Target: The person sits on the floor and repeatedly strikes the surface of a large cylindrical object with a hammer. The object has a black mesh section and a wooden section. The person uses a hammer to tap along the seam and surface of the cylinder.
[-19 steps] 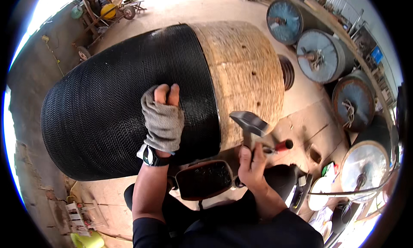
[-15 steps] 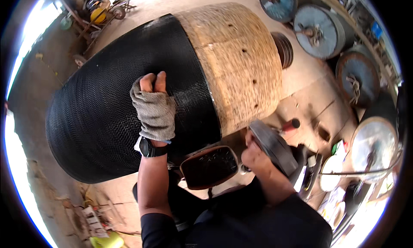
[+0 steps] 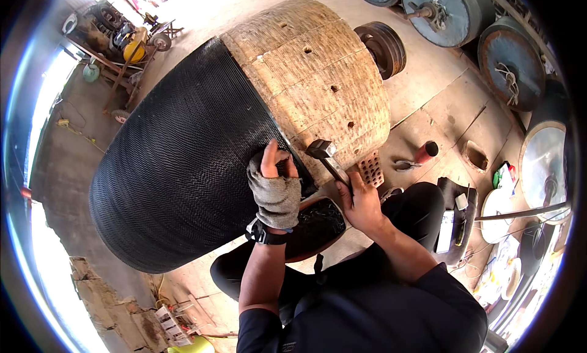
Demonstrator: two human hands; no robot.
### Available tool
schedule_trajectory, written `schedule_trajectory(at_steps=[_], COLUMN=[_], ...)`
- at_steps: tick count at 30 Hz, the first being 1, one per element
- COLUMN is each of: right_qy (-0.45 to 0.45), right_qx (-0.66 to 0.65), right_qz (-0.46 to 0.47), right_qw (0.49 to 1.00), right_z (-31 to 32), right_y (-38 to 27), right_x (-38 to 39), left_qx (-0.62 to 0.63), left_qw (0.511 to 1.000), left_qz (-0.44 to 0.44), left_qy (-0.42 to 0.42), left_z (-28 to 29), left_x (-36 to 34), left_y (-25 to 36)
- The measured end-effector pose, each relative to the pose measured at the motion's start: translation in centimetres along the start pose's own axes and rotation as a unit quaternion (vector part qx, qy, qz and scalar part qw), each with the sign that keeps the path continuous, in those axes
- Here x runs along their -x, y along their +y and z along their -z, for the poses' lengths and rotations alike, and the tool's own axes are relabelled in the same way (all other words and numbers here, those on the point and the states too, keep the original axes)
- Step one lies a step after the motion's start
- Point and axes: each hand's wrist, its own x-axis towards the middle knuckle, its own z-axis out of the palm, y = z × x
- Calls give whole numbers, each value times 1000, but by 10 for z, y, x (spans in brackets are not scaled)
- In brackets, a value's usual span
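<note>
A large drum of wooden blocks (image 3: 306,68) with a row of holes lies on its side before me. Black ribbed sheeting (image 3: 171,163) covers its left part. My left hand (image 3: 273,191), in a grey glove with bare fingertips, rests at the sheeting's edge. Its fingers are bent close together, and whatever they may pinch is too small to make out. My right hand (image 3: 362,206) grips the handle of a hammer (image 3: 322,150), whose metal head is over the wood just right of that edge. Under my left wrist, a brown-rimmed tub (image 3: 299,257) holds dark, shiny contents.
Beyond the drum's right end sits a grooved pulley (image 3: 384,49). A perforated brick (image 3: 370,167), pliers (image 3: 405,165) and a red cup (image 3: 426,152) lie on the floor. Several metal-ended rollers (image 3: 510,68) line the right side. A cart with a yellow tank (image 3: 134,49) stands far left.
My left hand has moved right across the sheeting to its edge. My right hand has come forward, and the hammer shows clearly over the wood. The whole view has shifted.
</note>
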Motion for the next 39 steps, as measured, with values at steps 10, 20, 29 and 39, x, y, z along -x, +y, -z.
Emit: schedule_trajectory(at_steps=[10,20,29,39], right_qy=[-15,6,-46,15], right_qx=[-18,1,66,18], right_qz=[-26,45,8,95], right_qw=[999,999,997,995], right_z=[-3,3,2,-15], right_y=[1,-19,-22,-13], right_x=[1,-7,-15,-16], left_qx=[11,-75,-33,-51], left_qw=[999,997,993,961], left_qz=[30,22,104,106], left_qy=[-35,-12,-33,-249], left_z=[2,-12,-12,12], left_x=[-10,-16,-13,127], left_y=[8,14,21,25])
